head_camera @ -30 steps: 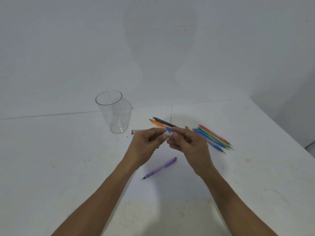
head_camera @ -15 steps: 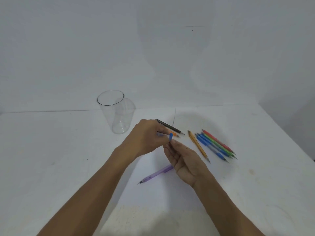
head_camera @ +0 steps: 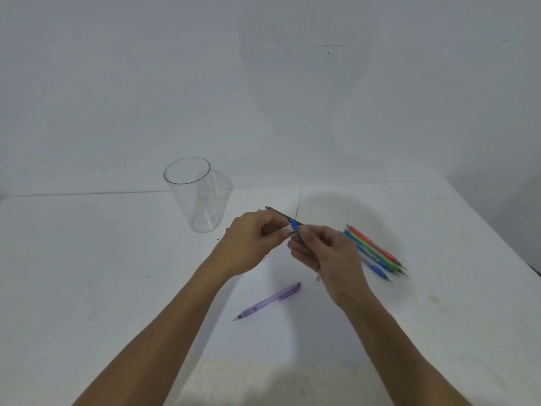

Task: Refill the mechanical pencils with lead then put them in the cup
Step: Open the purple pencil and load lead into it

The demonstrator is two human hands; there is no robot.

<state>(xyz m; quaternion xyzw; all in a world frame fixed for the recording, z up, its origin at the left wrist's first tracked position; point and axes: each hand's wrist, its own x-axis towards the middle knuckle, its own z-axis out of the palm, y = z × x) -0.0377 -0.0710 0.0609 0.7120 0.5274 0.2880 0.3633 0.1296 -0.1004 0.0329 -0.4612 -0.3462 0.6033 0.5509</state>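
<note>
Nearest, a translucent purple plastic mechanical pencil (head_camera: 268,300) lies flat on the white bench (head_camera: 87,288), at six o'clock from the hands, its tip aimed toward seven o'clock, and nobody is touching it. It should be light, stiff and smooth enough to roll. I would take it mid-barrel, clear of the fine tip.

Just beyond, the left hand (head_camera: 248,244) and the right hand (head_camera: 330,259) meet above the bench. Between them is a small clear lead tube with a blue cap (head_camera: 293,227). The left grip is closed round its body, and the right grip pinches narrowly at the cap end. The lead tube looks tiny and slick, and the leads inside are likely brittle. It is best held by the body while the cap is eased off, not squeezed or tipped.

At three o'clock from the hands a bundle of red, green and blue plastic pencils (head_camera: 377,253) lies on the bench, tips toward five o'clock, partly hidden by the right hand. At twelve o'clock a black pencil (head_camera: 276,212) shows past the knuckles. Farthest, at ten o'clock, a clear plastic cup (head_camera: 199,200) stands upright with nothing visible inside.

Half a second ago the right hand lay open, palm up, and the left held the lead tube alone. Now the right grip has closed on the cap end. An orange pencil visible then is now hidden behind the right hand. The purple pencil and the cup have not moved.
</note>
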